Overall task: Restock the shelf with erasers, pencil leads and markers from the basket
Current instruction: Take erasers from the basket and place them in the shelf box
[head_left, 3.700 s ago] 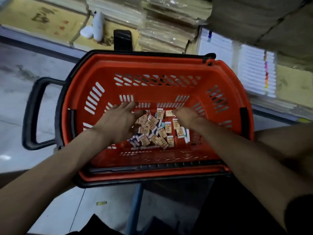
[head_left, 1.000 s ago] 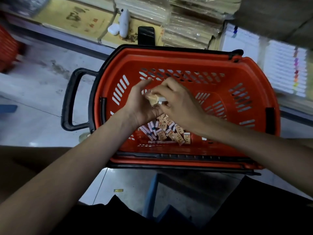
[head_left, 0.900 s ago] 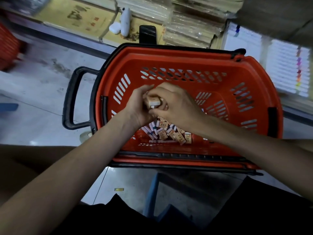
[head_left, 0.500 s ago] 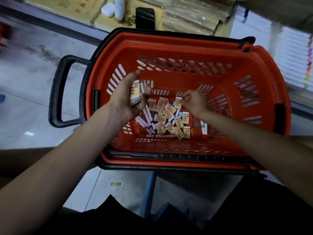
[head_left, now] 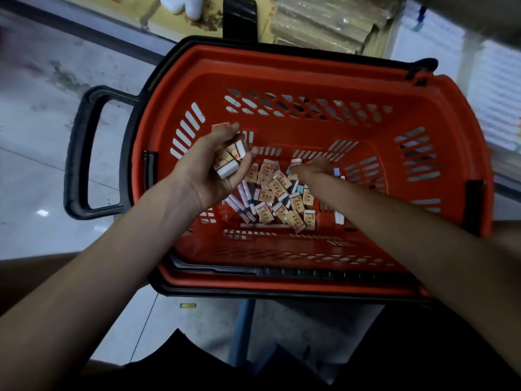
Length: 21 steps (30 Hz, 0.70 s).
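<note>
gathering looks barely begun: the left hand [head_left: 208,167] curls its fingers round a small stack of white erasers in tan paper sleeves [head_left: 229,162] above the red slotted plastic basket [head_left: 282,62], while the right hand [head_left: 310,169] reaches into the loose pile of erasers [head_left: 282,198] on its floor, whether pinching one i cannot tell. that pile and the slim white tubes [head_left: 243,200] beside it are all left to shelve.
</note>
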Available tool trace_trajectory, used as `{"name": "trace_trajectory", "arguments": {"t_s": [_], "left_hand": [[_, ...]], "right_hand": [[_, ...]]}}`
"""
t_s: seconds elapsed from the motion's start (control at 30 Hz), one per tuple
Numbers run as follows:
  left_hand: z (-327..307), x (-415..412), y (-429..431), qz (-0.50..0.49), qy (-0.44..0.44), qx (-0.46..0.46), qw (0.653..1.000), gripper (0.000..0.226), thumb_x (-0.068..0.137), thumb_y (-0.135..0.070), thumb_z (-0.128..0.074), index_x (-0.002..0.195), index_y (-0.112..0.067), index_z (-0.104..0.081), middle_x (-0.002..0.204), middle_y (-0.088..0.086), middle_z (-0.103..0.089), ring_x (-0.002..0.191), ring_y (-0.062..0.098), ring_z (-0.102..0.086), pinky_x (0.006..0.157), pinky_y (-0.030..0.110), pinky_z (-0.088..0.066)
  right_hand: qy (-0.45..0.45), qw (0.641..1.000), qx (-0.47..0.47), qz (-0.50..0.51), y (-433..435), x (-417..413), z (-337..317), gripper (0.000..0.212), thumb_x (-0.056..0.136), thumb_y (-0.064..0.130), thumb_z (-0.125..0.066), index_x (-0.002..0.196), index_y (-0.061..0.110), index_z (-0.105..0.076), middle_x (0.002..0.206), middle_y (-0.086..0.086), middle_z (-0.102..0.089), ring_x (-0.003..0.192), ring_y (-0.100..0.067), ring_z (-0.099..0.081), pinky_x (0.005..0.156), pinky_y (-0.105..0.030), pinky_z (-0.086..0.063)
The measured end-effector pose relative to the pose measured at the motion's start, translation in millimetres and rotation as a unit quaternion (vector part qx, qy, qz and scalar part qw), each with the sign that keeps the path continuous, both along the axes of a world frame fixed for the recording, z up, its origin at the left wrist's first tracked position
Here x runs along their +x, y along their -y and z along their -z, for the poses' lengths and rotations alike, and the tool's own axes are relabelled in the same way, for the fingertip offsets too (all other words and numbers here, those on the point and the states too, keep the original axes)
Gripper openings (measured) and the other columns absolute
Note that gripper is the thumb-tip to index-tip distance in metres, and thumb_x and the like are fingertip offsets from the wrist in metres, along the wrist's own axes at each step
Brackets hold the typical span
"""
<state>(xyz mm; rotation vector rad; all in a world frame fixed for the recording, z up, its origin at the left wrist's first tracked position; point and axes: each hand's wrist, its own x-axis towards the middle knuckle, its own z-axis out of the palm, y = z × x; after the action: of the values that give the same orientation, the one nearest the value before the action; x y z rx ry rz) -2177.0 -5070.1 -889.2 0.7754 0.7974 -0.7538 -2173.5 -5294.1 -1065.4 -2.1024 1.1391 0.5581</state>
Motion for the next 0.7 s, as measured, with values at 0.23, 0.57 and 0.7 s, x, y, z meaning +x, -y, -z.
{"name": "trace_trajectory", "arguments": {"t_s": [0.23,0.57,0.7], "left_hand": [[3.5,-3.9,2.1,0.028,-0.015,0.072,0.997,0.01,0.101,-0.015,-0.061,0.1,-0.012,-0.07,0.104,0.01,-0.07,0.087,0.021,-0.074,0.053,0.022,-0.059],[1.1,-2.7,-10.1,-0.03,-0.049,0.09,0.994,0.031,0.101,-0.028,-0.055,0.109,-0.006,-0.076,0.127,0.013,-0.067,0.113,0.029,-0.067,0.063,0.034,-0.062],[-4.6,-1.7,-11.9,-0.036,-0.022,0.1,0.994,0.03,0.099,-0.027,-0.058,0.091,-0.003,-0.074,0.123,0.014,-0.068,0.108,0.028,-0.066,0.08,0.042,-0.063]], "right_hand": [[-0.005,0.975,0.021,-0.221,-18.8,-23.2,-11.0,0.014,0.079,0.018,-0.085,0.086,0.011,-0.076,0.094,-0.004,-0.075,0.076,-0.01,-0.064,0.056,-0.018,-0.042],[0.042,0.931,-0.086,-0.353,-44.7,-23.8,-7.3,0.049,0.074,0.01,-0.085,0.117,0.014,-0.062,0.115,-0.008,-0.072,0.109,-0.027,-0.068,0.083,-0.03,-0.055],[0.031,0.948,-0.062,-0.309,-41.0,-20.5,-24.1,0.046,0.076,0.012,-0.085,0.114,0.012,-0.057,0.107,-0.005,-0.068,0.104,-0.025,-0.067,0.07,-0.027,-0.051]]}}
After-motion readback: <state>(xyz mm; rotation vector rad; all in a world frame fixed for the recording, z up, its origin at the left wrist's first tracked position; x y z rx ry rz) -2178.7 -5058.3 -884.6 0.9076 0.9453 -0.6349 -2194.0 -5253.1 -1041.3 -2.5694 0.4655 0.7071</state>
